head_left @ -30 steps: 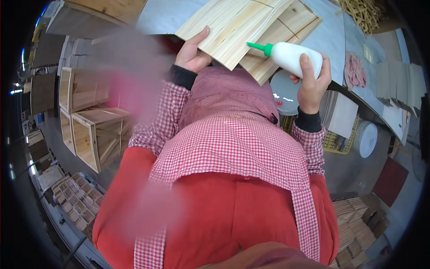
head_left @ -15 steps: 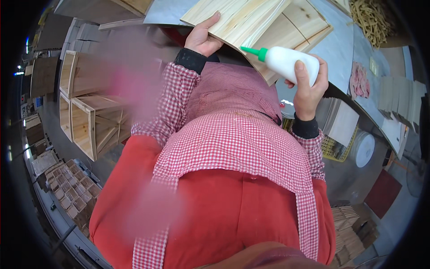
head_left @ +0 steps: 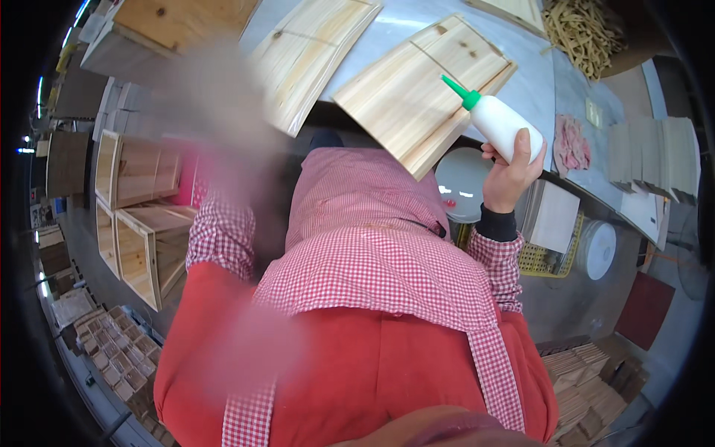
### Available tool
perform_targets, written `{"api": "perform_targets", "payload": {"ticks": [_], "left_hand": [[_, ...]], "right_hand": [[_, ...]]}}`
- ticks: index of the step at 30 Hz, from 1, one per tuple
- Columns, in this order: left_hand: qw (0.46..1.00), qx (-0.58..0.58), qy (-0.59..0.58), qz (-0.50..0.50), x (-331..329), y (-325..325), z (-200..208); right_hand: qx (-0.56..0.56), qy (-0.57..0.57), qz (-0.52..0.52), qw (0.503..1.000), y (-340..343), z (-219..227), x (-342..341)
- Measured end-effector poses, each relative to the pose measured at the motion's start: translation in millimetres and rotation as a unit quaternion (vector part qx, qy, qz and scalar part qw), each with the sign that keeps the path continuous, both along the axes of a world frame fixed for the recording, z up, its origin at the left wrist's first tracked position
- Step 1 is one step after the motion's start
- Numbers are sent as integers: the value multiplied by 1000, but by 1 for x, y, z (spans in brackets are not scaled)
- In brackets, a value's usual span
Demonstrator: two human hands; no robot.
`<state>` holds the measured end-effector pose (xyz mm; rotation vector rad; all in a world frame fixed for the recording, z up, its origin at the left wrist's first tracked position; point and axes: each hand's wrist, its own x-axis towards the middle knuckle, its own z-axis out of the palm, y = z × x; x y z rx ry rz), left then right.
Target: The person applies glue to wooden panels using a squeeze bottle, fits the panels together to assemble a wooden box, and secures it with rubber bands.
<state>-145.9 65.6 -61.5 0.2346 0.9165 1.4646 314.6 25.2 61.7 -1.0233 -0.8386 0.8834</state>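
My right hand (head_left: 514, 167) is closed around a white glue bottle (head_left: 506, 127) with a green nozzle (head_left: 460, 91) pointing up and left. Below the nozzle, a stack of wooden panels (head_left: 410, 93) lies at the table's near edge, its corner overhanging. To the left is another wooden board (head_left: 316, 52), tilted, with a shiny strip along its right edge. My left sleeve (head_left: 220, 235) reaches up toward that board's left side. A pale blur covers my left hand, so its fingers do not show.
A pink cloth (head_left: 571, 145) and grey board stacks (head_left: 652, 156) lie on the table (head_left: 521, 67) at right. Tan strips (head_left: 585, 33) are heaped at the back. Below stand a white bucket (head_left: 460, 179) and yellow crate (head_left: 551, 257). Wooden crates (head_left: 141, 238) stand at left.
The board under my left hand has moved left, off the panel stack. My left arm has swung left with it. My right hand still holds the bottle, its nozzle now raised off the board.
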Motion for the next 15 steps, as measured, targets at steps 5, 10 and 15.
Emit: {"api": "perform_targets", "payload": {"ticks": [5, 10, 15], "left_hand": [[991, -49, -44, 117, 29, -33, 13], [971, -132, -186, 76, 108, -107, 0], [983, -93, -27, -157, 182, -60, 33]], "right_hand": [[-1, 9, -59, 998, 51, -13, 29], [-22, -23, -80, 996, 116, -30, 55], [-25, -85, 10, 996, 144, -33, 30]]}}
